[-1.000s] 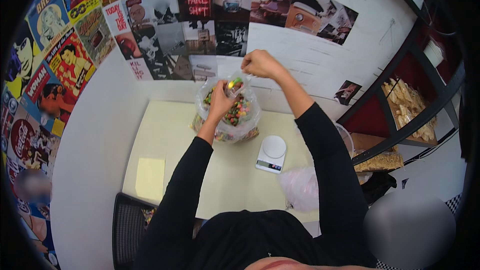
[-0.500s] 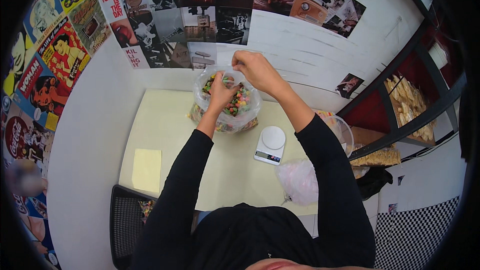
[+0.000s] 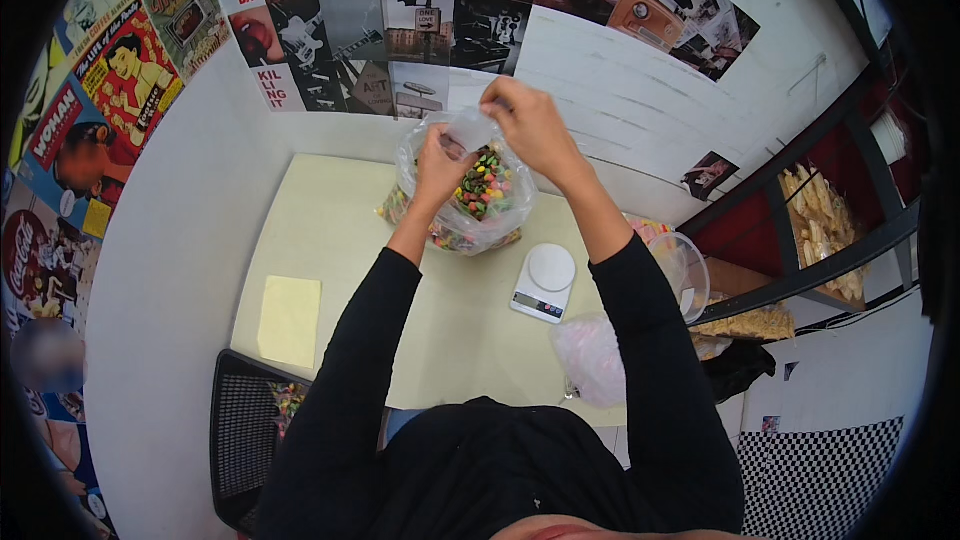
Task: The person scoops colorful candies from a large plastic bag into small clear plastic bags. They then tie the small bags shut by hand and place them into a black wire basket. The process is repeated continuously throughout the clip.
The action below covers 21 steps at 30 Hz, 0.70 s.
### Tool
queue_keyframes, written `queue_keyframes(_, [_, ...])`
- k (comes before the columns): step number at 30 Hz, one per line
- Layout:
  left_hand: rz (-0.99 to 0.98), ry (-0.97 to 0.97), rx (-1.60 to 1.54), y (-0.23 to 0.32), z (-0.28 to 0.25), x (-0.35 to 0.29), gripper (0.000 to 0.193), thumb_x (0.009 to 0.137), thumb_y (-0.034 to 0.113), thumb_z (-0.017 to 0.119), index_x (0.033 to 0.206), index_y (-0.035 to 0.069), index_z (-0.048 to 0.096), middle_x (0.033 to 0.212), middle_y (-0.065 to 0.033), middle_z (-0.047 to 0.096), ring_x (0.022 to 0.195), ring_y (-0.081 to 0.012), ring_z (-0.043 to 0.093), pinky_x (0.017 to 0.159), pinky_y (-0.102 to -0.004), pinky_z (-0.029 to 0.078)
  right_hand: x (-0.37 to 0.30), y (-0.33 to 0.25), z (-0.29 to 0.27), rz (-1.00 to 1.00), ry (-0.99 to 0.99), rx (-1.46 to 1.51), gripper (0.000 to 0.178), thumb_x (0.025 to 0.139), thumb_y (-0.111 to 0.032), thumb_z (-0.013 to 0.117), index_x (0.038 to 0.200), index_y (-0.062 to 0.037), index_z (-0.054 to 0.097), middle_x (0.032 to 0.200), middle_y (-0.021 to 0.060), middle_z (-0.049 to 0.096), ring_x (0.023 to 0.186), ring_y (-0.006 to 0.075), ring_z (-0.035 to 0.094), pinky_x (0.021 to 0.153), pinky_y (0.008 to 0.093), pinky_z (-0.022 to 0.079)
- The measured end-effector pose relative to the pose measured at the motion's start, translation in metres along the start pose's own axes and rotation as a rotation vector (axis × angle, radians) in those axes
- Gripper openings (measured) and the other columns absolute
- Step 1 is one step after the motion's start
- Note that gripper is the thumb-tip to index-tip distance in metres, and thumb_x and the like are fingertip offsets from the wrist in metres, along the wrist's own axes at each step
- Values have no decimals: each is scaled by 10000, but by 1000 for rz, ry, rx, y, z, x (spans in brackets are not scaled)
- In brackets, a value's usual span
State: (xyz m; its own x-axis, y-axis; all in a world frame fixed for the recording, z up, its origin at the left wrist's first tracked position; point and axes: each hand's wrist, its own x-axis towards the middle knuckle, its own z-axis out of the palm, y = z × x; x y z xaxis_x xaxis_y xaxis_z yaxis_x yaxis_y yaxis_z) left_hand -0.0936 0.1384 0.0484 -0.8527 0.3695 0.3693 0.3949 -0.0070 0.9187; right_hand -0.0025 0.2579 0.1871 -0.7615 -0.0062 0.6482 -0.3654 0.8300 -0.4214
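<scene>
A big clear plastic bag (image 3: 518, 202) full of small multicoloured candies (image 3: 484, 185) stands with its mouth wide on the table's far side. Over its left rim, my left hand (image 3: 440, 172) is curled, fingers and thumb against a small clear plastic bag (image 3: 470, 128). Part of those fingers is behind the film, so whether they also hold candies is hidden. My right hand (image 3: 535, 130) is closed in a pinch on the upper edge of the small bag, above the big bag's far right rim.
A white kitchen scale (image 3: 546, 282) stands right of the big bag. Nearer lies a bundle of pinkish clear bags (image 3: 590, 360), with a clear round tub (image 3: 682, 275) beyond my right forearm. Yellow paper (image 3: 290, 320) lies left; a black basket (image 3: 245, 430) holds packed candies. Snack shelves (image 3: 825, 240) stand right.
My left hand has come up out of the candies and curled against the small bag. My right hand still pinches its edge. The whole view has shifted slightly.
</scene>
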Motion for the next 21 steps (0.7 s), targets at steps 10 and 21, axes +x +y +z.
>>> queue_keyframes(10, [-48, 123, -168, -15, -104, -24, 488, 737, 38, 779, 1128, 55, 486, 1059, -54, 538, 987, -147, 524, 847, -294, 475, -53, 94, 67, 301, 20, 76, 126, 898, -88, 560, 960, -3, 630, 812, 179, 670, 722, 336, 649, 688, 382, 504])
queue_keyframes(21, [-403, 9, -280, -101, -57, -103, 478, 770, 23, 745, 1135, 36, 436, 1499, -154, 336, 1328, -284, 398, 1023, -411, 440, -85, 119, 144, 234, -156, 87, 163, 916, -46, 545, 1026, 3, 656, 932, 192, 679, 813, 303, 663, 734, 374, 510])
